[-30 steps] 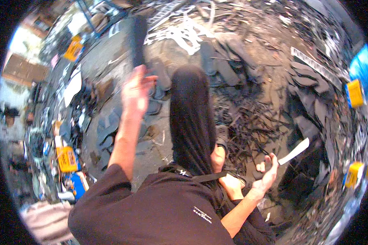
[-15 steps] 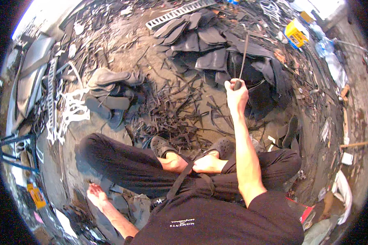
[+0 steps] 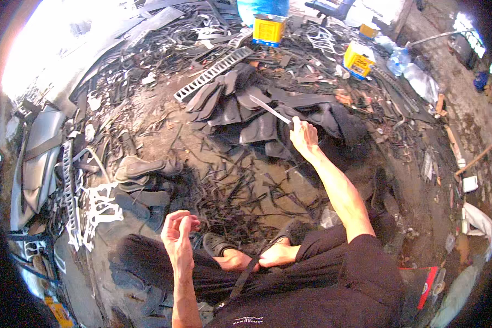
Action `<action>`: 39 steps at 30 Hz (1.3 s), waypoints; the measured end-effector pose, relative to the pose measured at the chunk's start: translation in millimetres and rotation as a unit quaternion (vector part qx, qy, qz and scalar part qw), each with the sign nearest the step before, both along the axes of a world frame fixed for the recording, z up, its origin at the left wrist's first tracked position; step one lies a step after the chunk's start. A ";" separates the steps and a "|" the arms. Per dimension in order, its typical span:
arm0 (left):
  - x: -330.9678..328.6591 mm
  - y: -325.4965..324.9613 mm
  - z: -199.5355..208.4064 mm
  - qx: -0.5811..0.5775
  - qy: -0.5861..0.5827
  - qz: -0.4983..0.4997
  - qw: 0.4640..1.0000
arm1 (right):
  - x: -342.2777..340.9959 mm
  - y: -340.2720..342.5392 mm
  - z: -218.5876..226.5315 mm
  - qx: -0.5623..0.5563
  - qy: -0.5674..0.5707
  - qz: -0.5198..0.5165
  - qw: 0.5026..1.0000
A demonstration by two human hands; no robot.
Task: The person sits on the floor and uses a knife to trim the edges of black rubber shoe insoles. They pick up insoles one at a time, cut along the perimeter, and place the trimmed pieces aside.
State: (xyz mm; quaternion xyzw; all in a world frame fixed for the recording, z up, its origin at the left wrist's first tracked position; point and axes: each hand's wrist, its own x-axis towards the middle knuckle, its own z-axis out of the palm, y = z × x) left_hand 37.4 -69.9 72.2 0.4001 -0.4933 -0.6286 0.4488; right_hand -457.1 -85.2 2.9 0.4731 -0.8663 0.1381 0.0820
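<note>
In my right hand (image 3: 305, 139) is a knife (image 3: 270, 109) with a long, thin blade, its handle mostly hidden in my fist. The blade points up and to the left over a pile of dark sole-shaped pieces (image 3: 257, 129). My left hand (image 3: 179, 235) is raised above my left knee, its fingers loosely bent, and I see nothing in it. Beyond it on the left lies a smaller stack of sole-shaped pieces (image 3: 142, 168). Thin dark offcut strips (image 3: 229, 183) cover the ground between the two piles and my feet.
A pale slotted strip (image 3: 213, 74) lies behind the large pile. Yellow-and-blue boxes (image 3: 269, 30) stand farther back, near a blue barrel (image 3: 262, 8). White cut-out webbing (image 3: 101, 205) lies on the left. Clear plastic bottles (image 3: 399, 60) sit at the far right.
My view has tilted up. The knife has swung from pointing nearly straight away to pointing leftward over the pile. My left hand has risen from beside my left leg to above the knee.
</note>
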 end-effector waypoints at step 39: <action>4.5 43.5 18.4 0.251 0.183 0.344 0.886 | 351.4 182.0 42.3 -0.033 -0.365 0.296 0.882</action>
